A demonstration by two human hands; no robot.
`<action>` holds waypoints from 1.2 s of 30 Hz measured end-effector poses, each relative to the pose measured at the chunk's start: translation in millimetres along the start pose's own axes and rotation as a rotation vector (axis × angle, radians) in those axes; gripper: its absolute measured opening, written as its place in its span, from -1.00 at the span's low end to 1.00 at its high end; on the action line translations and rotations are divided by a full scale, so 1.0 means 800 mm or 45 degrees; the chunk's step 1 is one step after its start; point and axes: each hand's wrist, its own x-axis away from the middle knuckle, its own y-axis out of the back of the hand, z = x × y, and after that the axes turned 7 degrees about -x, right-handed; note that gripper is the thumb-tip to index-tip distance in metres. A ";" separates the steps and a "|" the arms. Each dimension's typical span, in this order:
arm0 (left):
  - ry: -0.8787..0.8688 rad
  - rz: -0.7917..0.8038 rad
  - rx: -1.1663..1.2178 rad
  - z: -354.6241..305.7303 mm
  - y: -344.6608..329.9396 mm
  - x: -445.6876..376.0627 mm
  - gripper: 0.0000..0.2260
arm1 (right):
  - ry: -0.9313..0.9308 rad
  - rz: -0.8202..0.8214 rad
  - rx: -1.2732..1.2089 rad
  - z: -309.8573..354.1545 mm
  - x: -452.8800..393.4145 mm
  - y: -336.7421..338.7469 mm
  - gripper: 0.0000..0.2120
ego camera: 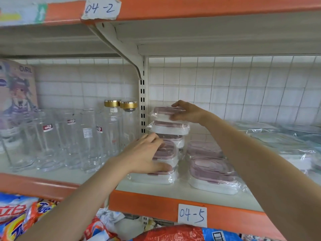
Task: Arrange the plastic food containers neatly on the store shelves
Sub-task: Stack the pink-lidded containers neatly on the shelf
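Shelf [156,190] bears glasses [52,145], bottles [112,129], containers [213,176].

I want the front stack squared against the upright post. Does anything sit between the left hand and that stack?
Nothing visible does. The left hand already rests on the front stack of containers, fingers laid over its pink lids. The right hand touches the top container of the taller stack behind.
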 end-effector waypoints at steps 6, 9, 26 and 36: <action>0.265 -0.134 0.374 0.012 0.005 -0.024 -0.24 | -0.177 -0.056 -0.368 -0.023 0.015 0.001 -0.12; 0.557 -0.221 0.623 0.031 0.003 -0.057 -0.50 | -0.211 -0.074 -0.522 -0.032 0.021 -0.004 -0.15; 0.615 -0.192 0.889 0.058 -0.026 -0.101 -0.49 | -0.123 -0.126 -0.349 -0.014 0.029 -0.019 -0.24; 0.605 -0.708 0.275 0.002 0.015 -0.055 -0.57 | -0.366 0.246 0.552 -0.026 0.068 0.016 -0.34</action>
